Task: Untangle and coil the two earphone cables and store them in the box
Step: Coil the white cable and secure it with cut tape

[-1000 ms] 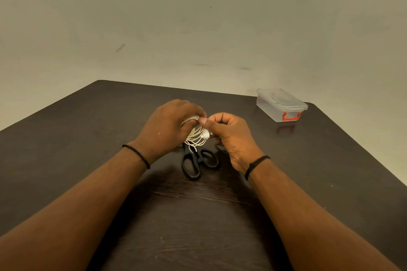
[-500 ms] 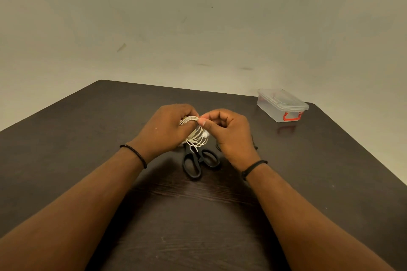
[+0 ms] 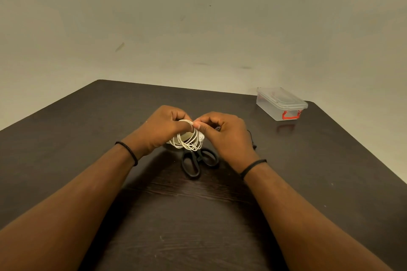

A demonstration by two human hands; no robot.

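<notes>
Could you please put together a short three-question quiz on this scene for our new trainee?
1. True or false: the clear box has its lid on.
2. What lies on the table just under the hands? A) a pen B) black scissors C) a phone
3. Fill in: both the left hand and the right hand hold the coiled ______ earphone cable.

Key:
1. True; the lid is on, with a red latch showing at the near end.
2. B
3. white
</notes>
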